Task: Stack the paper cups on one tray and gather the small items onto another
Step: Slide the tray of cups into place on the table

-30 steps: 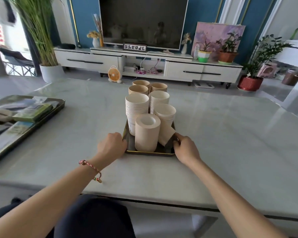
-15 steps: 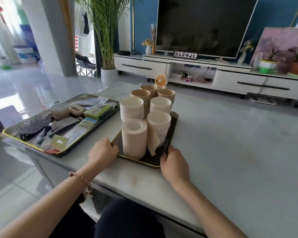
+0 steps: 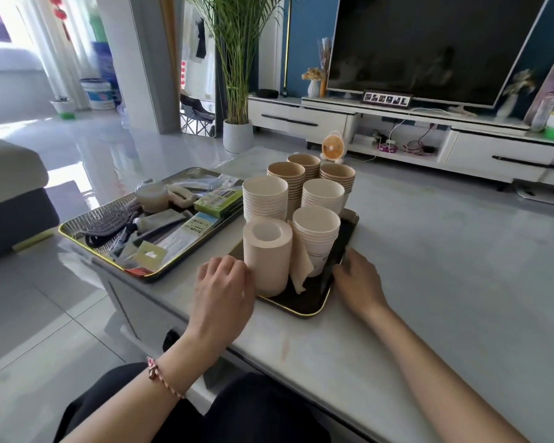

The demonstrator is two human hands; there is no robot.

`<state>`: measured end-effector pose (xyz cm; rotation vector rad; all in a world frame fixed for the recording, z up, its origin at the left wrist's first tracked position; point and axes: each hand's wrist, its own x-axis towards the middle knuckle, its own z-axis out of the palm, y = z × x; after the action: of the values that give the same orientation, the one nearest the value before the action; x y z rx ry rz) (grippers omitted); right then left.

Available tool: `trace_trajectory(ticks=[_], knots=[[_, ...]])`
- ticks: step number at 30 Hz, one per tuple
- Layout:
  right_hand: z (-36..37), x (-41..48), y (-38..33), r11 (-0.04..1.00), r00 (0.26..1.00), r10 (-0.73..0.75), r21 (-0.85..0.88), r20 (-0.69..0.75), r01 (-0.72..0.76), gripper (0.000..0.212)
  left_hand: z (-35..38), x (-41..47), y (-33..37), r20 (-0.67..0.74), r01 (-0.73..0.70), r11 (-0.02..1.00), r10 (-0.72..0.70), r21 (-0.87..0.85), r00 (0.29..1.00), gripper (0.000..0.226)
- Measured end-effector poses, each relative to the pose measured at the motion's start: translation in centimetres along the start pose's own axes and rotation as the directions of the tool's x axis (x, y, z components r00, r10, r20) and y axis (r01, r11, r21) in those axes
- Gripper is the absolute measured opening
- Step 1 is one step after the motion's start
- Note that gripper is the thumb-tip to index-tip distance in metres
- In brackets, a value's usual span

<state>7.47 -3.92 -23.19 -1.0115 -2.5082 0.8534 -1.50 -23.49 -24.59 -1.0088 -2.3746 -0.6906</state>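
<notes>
Dark tray (image 3: 304, 304): rectangular, glossy black, thin gold rim, rounded corners. It sits askew near the table's (image 3: 445, 266) left edge.

On it are six ribbed stacks of round, tapered paper cups. White cups (image 3: 264, 199) fill the near half, brown cups (image 3: 285, 179) the far end. A beige roll (image 3: 267, 257) stands upright at the near-left corner (matte, hollow core), with a loose creased sheet (image 3: 301, 268) hanging between it and the nearest white stack.

Silver tray (image 3: 87, 219): mirror metal, gold rim, at the table's left corner, close to the dark tray's far-left corner. The small items (image 3: 160, 225) lie in it: grey brush (image 3: 109, 223), green box (image 3: 218, 199), frosted jar (image 3: 152, 195), flat packets.

Left hand (image 3: 221, 282): fingers curled over the dark tray's left rim by the roll, gripping it. There is a woven bracelet (image 3: 163, 377) on the wrist.
Right hand (image 3: 357, 282): fingers wrapped on the right rim, thumb on top.

Versus 1 s ago: the dark tray has moved from mid-table to the left and turned, and now sits beside the silver tray. Same grips, same stacks, nothing tipped.
</notes>
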Motion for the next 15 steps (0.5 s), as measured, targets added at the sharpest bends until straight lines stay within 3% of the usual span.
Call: trace_trajectory(ticks=[3, 8, 15], knots=[[0.6, 1.1, 0.4, 0.999, 1.000, -0.025, -0.024, -0.010, 0.025, 0.072, 0.0, -0.8, -0.6, 0.120, -0.100, 0.985, 0.117, -0.139, 0.986, 0.033], [1.5, 1.0, -0.3, 0.997, 1.000, -0.026, -0.078, -0.017, 0.024, 0.074, -0.4, -1.1, -2.0, 0.195, -0.199, 0.973, 0.219, -0.117, 0.956, 0.031], [3.5, 0.3, -2.3, 0.994, 0.998, -0.055, -0.090, 0.006, 0.055, 0.073, -2.1, -1.8, -3.7, 0.243, -0.066, 0.996, 0.079, -0.061, 0.967, 0.038]])
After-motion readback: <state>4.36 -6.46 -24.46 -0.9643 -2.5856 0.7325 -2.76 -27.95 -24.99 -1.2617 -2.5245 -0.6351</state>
